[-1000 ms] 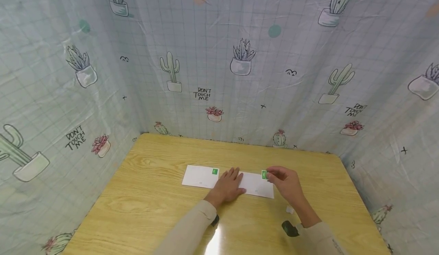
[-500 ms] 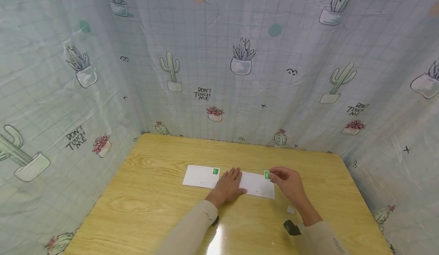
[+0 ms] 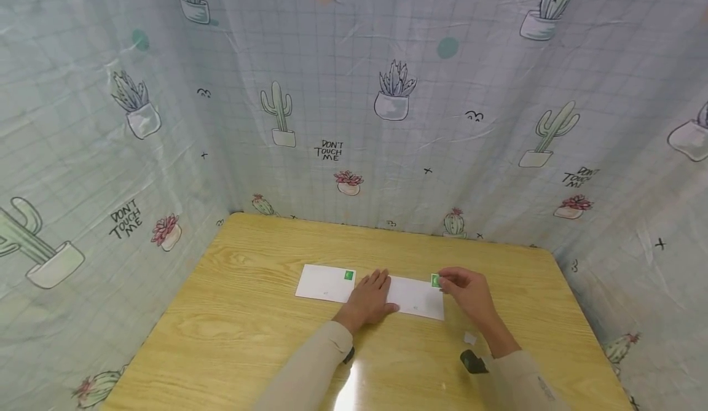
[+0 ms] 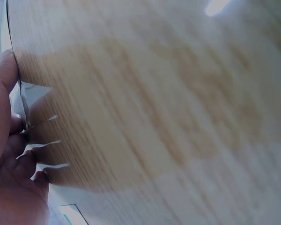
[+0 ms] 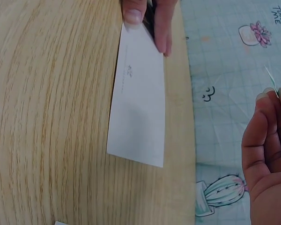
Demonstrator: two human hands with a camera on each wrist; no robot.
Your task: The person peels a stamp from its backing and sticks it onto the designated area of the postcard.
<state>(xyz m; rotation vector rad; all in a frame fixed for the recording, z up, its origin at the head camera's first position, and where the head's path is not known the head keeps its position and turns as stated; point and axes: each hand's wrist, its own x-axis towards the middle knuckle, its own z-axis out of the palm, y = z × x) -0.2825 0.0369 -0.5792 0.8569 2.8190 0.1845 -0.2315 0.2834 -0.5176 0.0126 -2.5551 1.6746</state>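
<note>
My left hand presses with spread fingers on the left end of a plain white envelope, flat on the table. Between thumb and fingertips, my right hand pinches a small green stamp. In the head view the stamp overlaps the envelope's upper right corner; the right wrist view shows the stamp edge-on, raised apart from the envelope. A second white envelope lies left of the left hand, bearing a green stamp at its upper right corner.
A small whitish scrap of paper lies on the wooden table below the right hand. Behind and beside the table hangs a cactus-print curtain. Dark wrist devices show near both cuffs.
My right hand has shifted slightly right with the stamp, which now sits closer to the envelope's right edge in the head view. The left hand stays pressed in place.
</note>
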